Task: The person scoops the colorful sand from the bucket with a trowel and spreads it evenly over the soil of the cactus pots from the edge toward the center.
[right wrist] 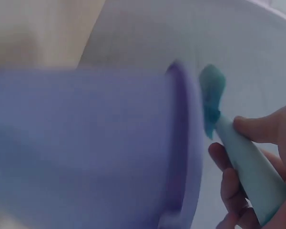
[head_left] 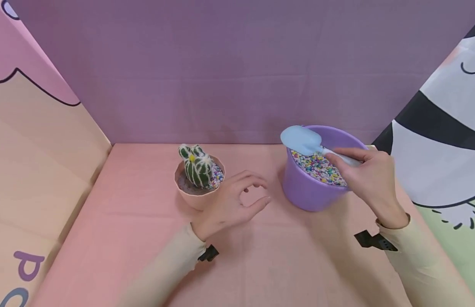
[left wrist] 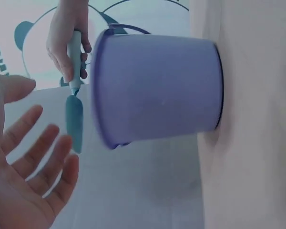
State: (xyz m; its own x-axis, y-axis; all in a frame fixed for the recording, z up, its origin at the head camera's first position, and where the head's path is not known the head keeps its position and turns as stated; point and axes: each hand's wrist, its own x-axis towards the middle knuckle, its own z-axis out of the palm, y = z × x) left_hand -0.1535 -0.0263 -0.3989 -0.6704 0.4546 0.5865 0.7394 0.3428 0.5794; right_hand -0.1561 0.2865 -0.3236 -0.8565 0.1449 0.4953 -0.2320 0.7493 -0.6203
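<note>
In the head view, my right hand (head_left: 369,172) grips the handle of a light blue toy shovel (head_left: 301,140) above a purple bucket (head_left: 310,192). Colourful pebbles (head_left: 322,168) fill much of the bucket. The shovel's blade points left over the bucket's rim; the right wrist view shows fingers and thumb wrapped about its handle (right wrist: 250,167). My left hand (head_left: 233,200) hovers between bucket and pot with loosely bent fingers, holding nothing. Just left of it stands a peach pot (head_left: 197,200) with a green striped cactus (head_left: 199,170). Similar pebbles (head_left: 217,175) cover the right part of its soil.
A pink cloth (head_left: 145,238) covers the table. Behind it rises a purple backdrop (head_left: 222,76). Printed panels stand at both sides, with a panda figure (head_left: 444,140) on the right one. The bucket's handle (left wrist: 131,28) shows at its rim in the left wrist view.
</note>
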